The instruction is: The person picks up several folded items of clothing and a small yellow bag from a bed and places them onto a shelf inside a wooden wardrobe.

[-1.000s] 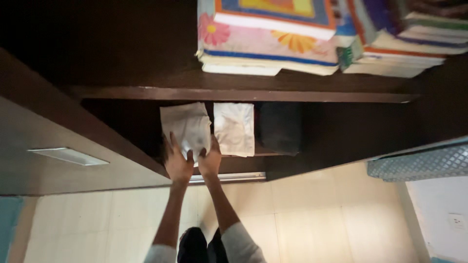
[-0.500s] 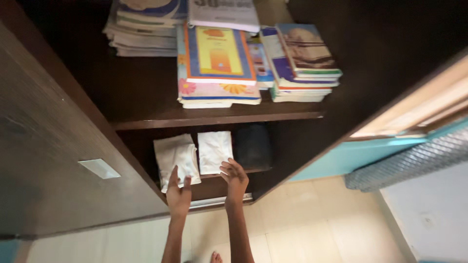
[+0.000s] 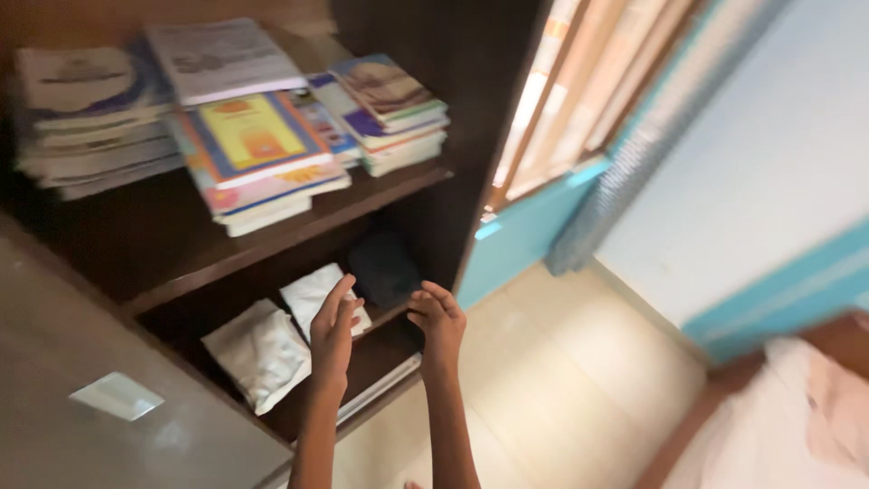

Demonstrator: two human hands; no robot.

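Two white folded cloths lie flat on the low dark shelf. One white cloth (image 3: 261,353) sits to the left, near the shelf's front edge. The other white cloth (image 3: 312,294) lies just beside it, further in, partly hidden. A dark folded cloth (image 3: 385,267) sits next in the row.

Two white folded cloths (image 3: 261,351) (image 3: 317,294), one dark cloth (image 3: 385,267), two hands (image 3: 333,333) (image 3: 440,324).

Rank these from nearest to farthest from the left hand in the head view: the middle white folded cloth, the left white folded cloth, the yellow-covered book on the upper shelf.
1. Middle white folded cloth, on the lower shelf, right behind the left hand.
2. Left white folded cloth, same shelf, to the hand's left.
3. Yellow-covered book, atop a stack on the upper shelf, well above.
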